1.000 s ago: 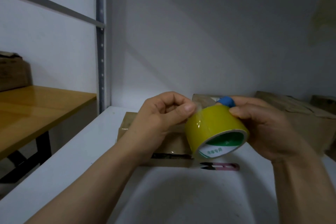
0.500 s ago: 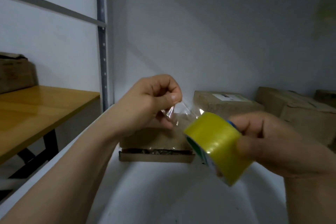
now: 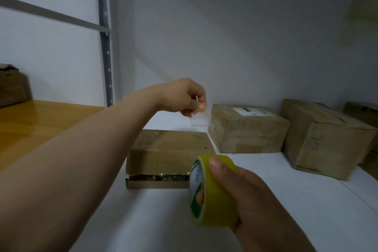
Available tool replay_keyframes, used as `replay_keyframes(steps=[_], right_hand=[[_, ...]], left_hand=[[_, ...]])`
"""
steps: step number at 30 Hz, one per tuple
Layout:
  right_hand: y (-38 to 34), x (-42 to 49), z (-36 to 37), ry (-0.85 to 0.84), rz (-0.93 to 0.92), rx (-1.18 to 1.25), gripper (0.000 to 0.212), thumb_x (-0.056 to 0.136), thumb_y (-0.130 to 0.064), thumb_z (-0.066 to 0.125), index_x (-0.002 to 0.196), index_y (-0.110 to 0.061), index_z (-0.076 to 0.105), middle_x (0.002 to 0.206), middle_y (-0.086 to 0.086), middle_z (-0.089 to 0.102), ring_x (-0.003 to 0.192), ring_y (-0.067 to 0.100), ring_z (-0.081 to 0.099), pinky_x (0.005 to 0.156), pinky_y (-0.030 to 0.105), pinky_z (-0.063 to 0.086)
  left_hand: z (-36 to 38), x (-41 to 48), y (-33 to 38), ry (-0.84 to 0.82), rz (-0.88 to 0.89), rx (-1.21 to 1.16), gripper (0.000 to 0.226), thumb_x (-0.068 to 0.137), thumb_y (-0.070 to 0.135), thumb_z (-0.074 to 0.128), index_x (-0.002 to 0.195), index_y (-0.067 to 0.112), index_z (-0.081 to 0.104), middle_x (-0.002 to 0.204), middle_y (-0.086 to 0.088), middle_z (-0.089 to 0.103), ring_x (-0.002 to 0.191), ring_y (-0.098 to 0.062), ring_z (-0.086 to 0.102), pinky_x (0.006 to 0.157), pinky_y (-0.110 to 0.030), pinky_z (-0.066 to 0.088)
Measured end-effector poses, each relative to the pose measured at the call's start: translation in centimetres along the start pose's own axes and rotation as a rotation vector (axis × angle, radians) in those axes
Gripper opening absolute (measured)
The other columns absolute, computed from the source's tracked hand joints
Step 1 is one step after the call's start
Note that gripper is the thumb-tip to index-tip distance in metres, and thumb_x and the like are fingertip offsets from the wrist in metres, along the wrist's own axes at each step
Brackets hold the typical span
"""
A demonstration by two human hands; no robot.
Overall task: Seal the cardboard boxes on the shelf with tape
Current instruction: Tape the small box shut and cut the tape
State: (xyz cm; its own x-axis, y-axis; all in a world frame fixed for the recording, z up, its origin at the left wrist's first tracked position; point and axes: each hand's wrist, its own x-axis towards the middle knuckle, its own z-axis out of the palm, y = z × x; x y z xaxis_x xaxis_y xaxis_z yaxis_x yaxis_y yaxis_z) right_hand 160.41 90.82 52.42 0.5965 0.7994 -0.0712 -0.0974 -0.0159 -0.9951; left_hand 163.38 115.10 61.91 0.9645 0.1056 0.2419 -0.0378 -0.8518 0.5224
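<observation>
A flat cardboard box (image 3: 169,145) lies on the white shelf (image 3: 286,200), its front flap gaping slightly. My right hand (image 3: 251,196) grips a yellow tape roll (image 3: 212,190) near the box's front right corner. My left hand (image 3: 190,98) is stretched out above the box's far edge and pinches the end of the clear tape strip (image 3: 198,120), which runs faintly back over the box toward the roll. Two more cardboard boxes stand behind, one with a white label (image 3: 247,129) and a larger one (image 3: 325,139) to its right.
Another box (image 3: 364,112) sits at the far right against the grey back wall. A metal shelf upright (image 3: 105,47) rises at the left. Beyond it stands a wooden table (image 3: 36,120) with a brown box (image 3: 12,88) on it.
My left hand has pulled the tape end away from the roll, up and toward the back of the shelf. My right hand with the roll has dropped down toward the box's front.
</observation>
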Motion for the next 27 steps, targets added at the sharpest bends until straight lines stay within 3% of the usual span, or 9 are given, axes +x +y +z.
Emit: replay_keyframes(steps=[2, 5, 8, 12, 16, 20, 24, 27], right_hand=[[-0.1, 0.6, 0.1, 0.017, -0.007, -0.012, 0.069, 0.051, -0.069, 0.067, 0.1, -0.022, 0.077, 0.089, 0.006, 0.078, 0.09, 0.023, 0.074, 0.096, 0.05, 0.054], [-0.5, 1.3, 0.1, -0.004, -0.012, 0.017, 0.048, 0.054, -0.067, 0.065, 0.086, -0.035, 0.08, 0.087, 0.005, 0.078, 0.086, 0.021, 0.074, 0.089, 0.046, 0.057], [-0.7, 2.1, -0.2, -0.06, 0.02, 0.102, 0.042, 0.059, -0.059, 0.066, 0.08, -0.026, 0.082, 0.084, 0.009, 0.077, 0.076, 0.02, 0.073, 0.077, 0.039, 0.058], [-0.9, 2.9, -0.2, -0.076, 0.064, 0.219, 0.04, 0.063, -0.049, 0.067, 0.077, -0.015, 0.082, 0.082, 0.014, 0.076, 0.07, 0.021, 0.072, 0.065, 0.035, 0.057], [-0.8, 3.4, -0.2, -0.081, 0.097, 0.241, 0.036, 0.063, -0.045, 0.067, 0.07, -0.012, 0.082, 0.074, 0.013, 0.074, 0.061, 0.019, 0.072, 0.055, 0.03, 0.056], [-0.4, 3.7, -0.4, -0.087, 0.121, 0.223, 0.045, 0.062, -0.044, 0.067, 0.09, -0.01, 0.075, 0.072, 0.013, 0.074, 0.059, 0.018, 0.071, 0.055, 0.029, 0.056], [0.1, 3.9, -0.5, -0.084, 0.125, 0.232, 0.051, 0.059, -0.043, 0.069, 0.093, -0.007, 0.074, 0.075, 0.015, 0.074, 0.061, 0.02, 0.072, 0.054, 0.03, 0.056], [0.6, 4.1, -0.6, -0.096, 0.126, 0.229, 0.05, 0.056, -0.045, 0.072, 0.09, -0.008, 0.077, 0.078, 0.016, 0.075, 0.064, 0.022, 0.073, 0.056, 0.031, 0.055]], left_hand=[[0.3, 1.0, -0.5, 0.016, -0.009, 0.021, 0.009, 0.097, 0.013, 0.063, 0.088, 0.012, 0.067, 0.081, -0.005, 0.065, 0.073, -0.015, 0.065, 0.082, -0.041, 0.06], [0.8, 1.8, -0.9, 0.01, -0.024, 0.044, 0.011, 0.097, 0.015, 0.062, 0.087, 0.015, 0.066, 0.083, -0.005, 0.066, 0.076, -0.016, 0.065, 0.085, -0.044, 0.058], [1.5, 2.3, -1.4, -0.007, -0.052, 0.057, 0.014, 0.097, 0.014, 0.061, 0.084, 0.018, 0.064, 0.084, -0.004, 0.065, 0.076, -0.017, 0.063, 0.084, -0.046, 0.057], [2.3, 2.8, -1.7, -0.009, -0.094, 0.084, 0.012, 0.095, 0.003, 0.055, 0.089, 0.011, 0.062, 0.077, 0.003, 0.057, 0.069, -0.012, 0.054, 0.06, -0.026, 0.047], [2.8, 2.8, -2.6, -0.038, -0.137, 0.072, 0.013, 0.092, 0.0, 0.052, 0.093, 0.006, 0.064, 0.077, 0.004, 0.056, 0.068, -0.013, 0.048, 0.06, -0.023, 0.042], [3.6, 2.6, -3.3, -0.05, -0.13, 0.06, 0.011, 0.092, 0.001, 0.053, 0.094, 0.003, 0.064, 0.077, 0.01, 0.057, 0.067, -0.005, 0.048, 0.061, -0.018, 0.038], [4.1, 2.8, -4.2, -0.045, -0.135, 0.04, 0.011, 0.094, 0.003, 0.055, 0.091, 0.008, 0.064, 0.076, 0.013, 0.057, 0.062, 0.003, 0.05, 0.057, -0.011, 0.038], [4.9, 2.8, -4.9, -0.083, -0.137, 0.038, 0.016, 0.096, 0.008, 0.058, 0.086, 0.019, 0.064, 0.082, 0.012, 0.061, 0.072, 0.0, 0.055, 0.066, -0.019, 0.041]])
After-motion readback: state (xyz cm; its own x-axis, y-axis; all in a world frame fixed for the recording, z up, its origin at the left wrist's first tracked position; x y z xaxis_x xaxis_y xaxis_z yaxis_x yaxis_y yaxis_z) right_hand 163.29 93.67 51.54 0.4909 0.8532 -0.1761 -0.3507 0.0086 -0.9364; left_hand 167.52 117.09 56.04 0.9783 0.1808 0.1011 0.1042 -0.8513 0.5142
